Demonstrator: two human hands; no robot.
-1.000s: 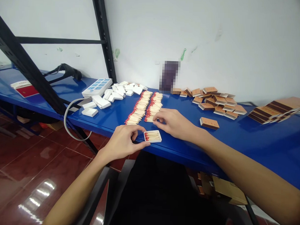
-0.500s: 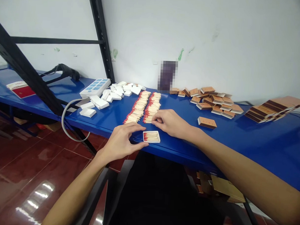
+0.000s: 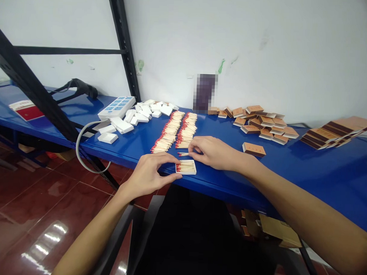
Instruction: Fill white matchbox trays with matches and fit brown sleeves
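I judge the step as filling the white tray (image 3: 193, 172), which lies part-loaded at the blue table's (image 3: 221, 179) near edge. My right hand (image 3: 212, 151) pinches matches (image 3: 183, 154) just beyond it; lowering them level, heads left, is called for. My left hand (image 3: 148, 171), thumb and forefinger spread, grips the tray's left end.

LH (image 3: 150, 170) curved, RH (image 3: 209, 151) pinched.

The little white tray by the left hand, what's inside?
Red-headed matches lie in the tray. Whatever lies underneath them is covered, so I can't see it.
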